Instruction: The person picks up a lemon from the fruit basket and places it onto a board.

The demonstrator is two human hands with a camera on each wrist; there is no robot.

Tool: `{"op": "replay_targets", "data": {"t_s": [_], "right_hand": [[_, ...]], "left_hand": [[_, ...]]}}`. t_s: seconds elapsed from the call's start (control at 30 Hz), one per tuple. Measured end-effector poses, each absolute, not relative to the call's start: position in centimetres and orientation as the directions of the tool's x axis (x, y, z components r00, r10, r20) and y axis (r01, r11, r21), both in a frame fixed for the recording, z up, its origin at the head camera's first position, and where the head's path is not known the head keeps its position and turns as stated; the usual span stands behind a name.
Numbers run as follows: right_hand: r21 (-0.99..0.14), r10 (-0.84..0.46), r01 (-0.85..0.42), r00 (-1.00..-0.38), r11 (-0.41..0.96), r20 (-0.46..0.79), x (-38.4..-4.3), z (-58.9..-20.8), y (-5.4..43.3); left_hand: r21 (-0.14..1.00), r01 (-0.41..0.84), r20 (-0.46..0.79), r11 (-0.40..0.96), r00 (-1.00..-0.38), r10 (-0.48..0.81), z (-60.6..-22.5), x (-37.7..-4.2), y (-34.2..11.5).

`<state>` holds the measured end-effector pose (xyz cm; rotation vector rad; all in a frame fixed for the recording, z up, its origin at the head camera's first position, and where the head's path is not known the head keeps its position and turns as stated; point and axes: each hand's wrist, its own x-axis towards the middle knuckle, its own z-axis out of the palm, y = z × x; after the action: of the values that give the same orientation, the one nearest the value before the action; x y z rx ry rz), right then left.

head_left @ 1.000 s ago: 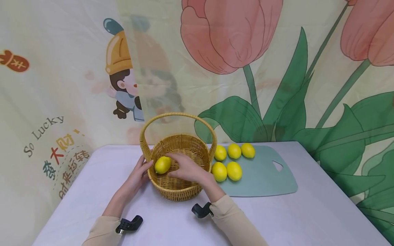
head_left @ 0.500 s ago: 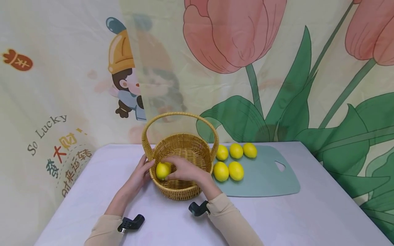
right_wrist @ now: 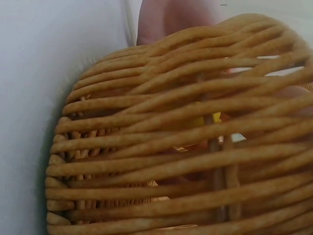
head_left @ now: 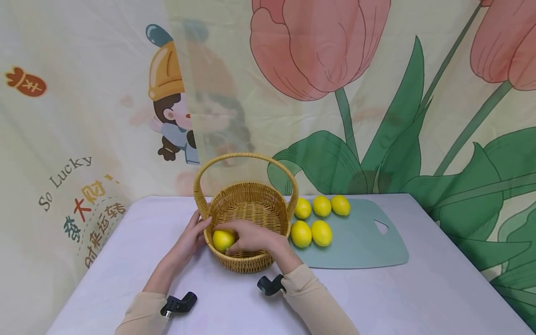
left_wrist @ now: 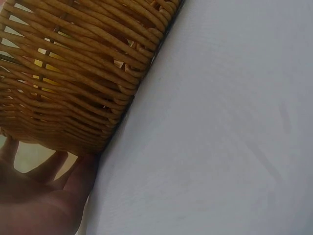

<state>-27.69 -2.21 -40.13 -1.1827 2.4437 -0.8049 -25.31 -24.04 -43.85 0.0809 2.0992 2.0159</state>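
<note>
A wicker basket (head_left: 249,266) with a tall arched handle stands upright on the table. My left hand (head_left: 190,238) holds its left side, a digit over the rim by the handle's foot. In the left wrist view, fingers (left_wrist: 46,169) of that hand touch the outer weave. Inside the basket, at the left, my right hand (head_left: 251,236) holds a yellow lemon (head_left: 223,241) between thumb and fingers. From the right wrist, the basket's woven wall (right_wrist: 186,132) covers most of the hand and lemon; a scrap of yellow shows through a gap.
Right of the basket lies a green cutting board (head_left: 356,242) bearing several lemons (head_left: 321,233) in two rows. The white-covered table (head_left: 234,302) extends in front. A printed curtain (head_left: 293,125) hangs directly behind the table.
My right hand has closed its fingers on the lemon and brought it slightly down and nearer the basket's front left. The left hand stays on the basket. The view has shifted slightly.
</note>
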Motion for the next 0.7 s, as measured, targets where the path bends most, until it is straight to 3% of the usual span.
{"op": "replay_targets", "data": {"t_s": [0.5, 0.7], "right_hand": [[-0.587, -0.778, -0.611, -0.626, 0.531, -0.053, -27.41, -40.25, -2.34], [-0.525, -0.796, -0.664, -0.604, 0.532, -0.043, -27.28, -39.93, -2.31]], "left_hand": [[0.99, -0.123, -0.133, 0.061, -0.972, 0.192, -43.84, -25.27, -23.88], [0.989, -0.132, -0.142, 0.068, -0.974, 0.179, -43.84, -25.3, -23.84]]}}
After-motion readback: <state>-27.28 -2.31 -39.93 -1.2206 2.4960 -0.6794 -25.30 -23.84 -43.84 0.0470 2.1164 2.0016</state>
